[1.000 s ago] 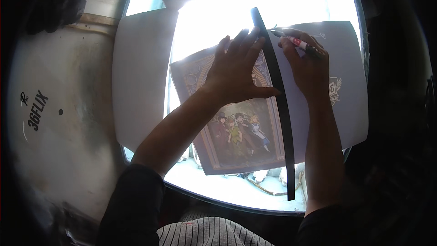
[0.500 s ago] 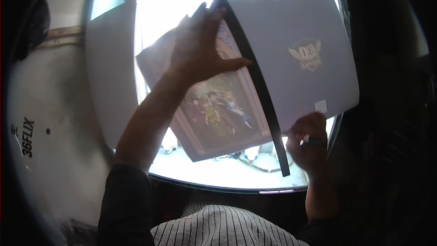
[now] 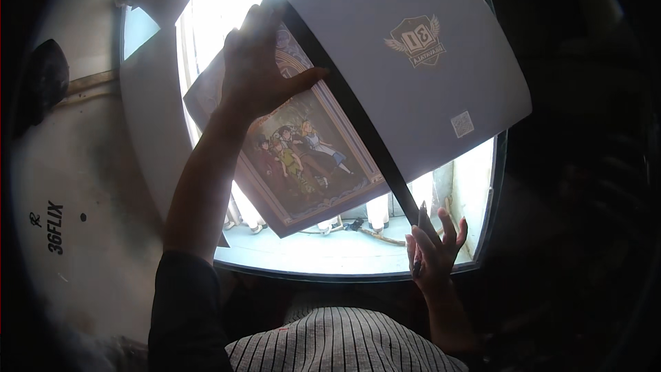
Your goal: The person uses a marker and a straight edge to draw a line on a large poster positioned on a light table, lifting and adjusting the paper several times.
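Across a backlit glass-topped box lies a large printed sheet point(image 3: 468, 48), with a framed picture of several cartoon figures point(image 3: 303, 155) on one side and a winged shield emblem point(image 3: 415, 41) on the other. A long black straight strip point(image 3: 351, 114) runs diagonally over it. My left hand point(image 3: 258, 72) is spread flat, its thumb and fingertips pressing the strip onto the sheet. At the strip's near end, my right hand point(image 3: 437, 251) holds a slim dark pen-like tool point(image 3: 418, 251) with its tip pointing away from me. Its other fingers are raised and apart; the tool's exact kind is unclear.
Bright light comes up through the glass of the light box point(image 3: 310, 255), where white tubes and a cable show beneath. Another plain sheet point(image 3: 148, 117) bends over its left side. A whitish marked surface point(image 3: 103, 186) lies further left, with a dark rounded object point(image 3: 49, 76) on it.
My right hand has come down from the sheet's lower edge to the strip's near end, its fingers loosening. Sheet, strip and left hand appear shifted leftward together with the whole view.
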### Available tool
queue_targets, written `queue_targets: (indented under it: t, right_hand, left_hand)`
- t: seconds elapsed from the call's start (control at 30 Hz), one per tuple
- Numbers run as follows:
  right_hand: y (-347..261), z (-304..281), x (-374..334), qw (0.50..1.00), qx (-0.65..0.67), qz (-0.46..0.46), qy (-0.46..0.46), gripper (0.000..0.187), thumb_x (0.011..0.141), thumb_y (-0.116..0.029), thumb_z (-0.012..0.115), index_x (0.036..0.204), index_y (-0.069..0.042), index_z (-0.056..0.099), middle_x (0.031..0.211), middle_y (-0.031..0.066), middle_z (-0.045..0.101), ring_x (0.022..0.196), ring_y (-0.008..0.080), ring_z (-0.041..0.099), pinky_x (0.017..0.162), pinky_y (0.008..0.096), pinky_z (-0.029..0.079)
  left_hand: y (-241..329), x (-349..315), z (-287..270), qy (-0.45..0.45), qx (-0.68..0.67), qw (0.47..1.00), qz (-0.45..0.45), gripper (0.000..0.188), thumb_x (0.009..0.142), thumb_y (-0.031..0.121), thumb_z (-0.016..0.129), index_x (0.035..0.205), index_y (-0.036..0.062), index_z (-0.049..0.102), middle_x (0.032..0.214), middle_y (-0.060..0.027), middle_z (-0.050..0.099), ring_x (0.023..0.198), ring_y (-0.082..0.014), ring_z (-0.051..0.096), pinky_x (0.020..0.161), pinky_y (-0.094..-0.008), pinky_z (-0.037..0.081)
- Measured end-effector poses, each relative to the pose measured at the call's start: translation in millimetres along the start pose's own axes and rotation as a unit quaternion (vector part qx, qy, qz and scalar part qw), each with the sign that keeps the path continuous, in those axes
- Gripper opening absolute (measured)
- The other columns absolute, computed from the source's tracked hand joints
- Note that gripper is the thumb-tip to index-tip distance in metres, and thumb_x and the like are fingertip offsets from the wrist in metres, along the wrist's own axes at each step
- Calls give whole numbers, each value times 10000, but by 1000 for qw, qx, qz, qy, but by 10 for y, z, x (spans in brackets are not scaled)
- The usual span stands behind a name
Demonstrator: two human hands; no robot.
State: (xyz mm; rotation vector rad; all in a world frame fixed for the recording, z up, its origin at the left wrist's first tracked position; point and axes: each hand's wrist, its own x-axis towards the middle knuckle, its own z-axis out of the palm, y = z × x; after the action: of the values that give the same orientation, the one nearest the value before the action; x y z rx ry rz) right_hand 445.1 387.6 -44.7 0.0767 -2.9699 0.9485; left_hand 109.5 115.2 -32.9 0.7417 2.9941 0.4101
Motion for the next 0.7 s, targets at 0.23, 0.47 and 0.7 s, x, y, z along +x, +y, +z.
queue_targets:
  t: [0.23, 0.47, 0.7]
  right_hand:
    - [-38, -23, 42, 1000, 14, -13, -15, 409, 920, -241, 703, 1301, -305, 570, 1271, -4, 689, 1392, 253, 451, 1173, 619, 100]
    - [-36, -20, 53, 1000, 10, -15, -4, 426, 901, -233, 722, 1290, -319, 573, 1282, -21, 683, 1393, 241, 445, 1174, 618, 111]
    - [-47, -21, 43, 1000, 10, -10, -2, 431, 893, -226, 717, 1290, -313, 573, 1279, -19, 682, 1377, 254, 462, 1172, 630, 115]
  left_hand:
    - [-40, -36, -71, 16, -9, 1000, 7, 993, 767, 606, 750, 1490, 85, 313, 1576, -222, 286, 1468, -405, 265, 1170, -632, 173]
    - [-50, -38, -37, 17, -12, 1000, 14, 999, 766, 574, 764, 1498, 93, 285, 1583, -217, 276, 1471, -407, 257, 1178, -631, 161]
    - [-80, -47, -10, 14, -5, 1000, 8, 1035, 737, 612, 765, 1499, 100, 287, 1587, -217, 270, 1476, -408, 251, 1180, -645, 146]
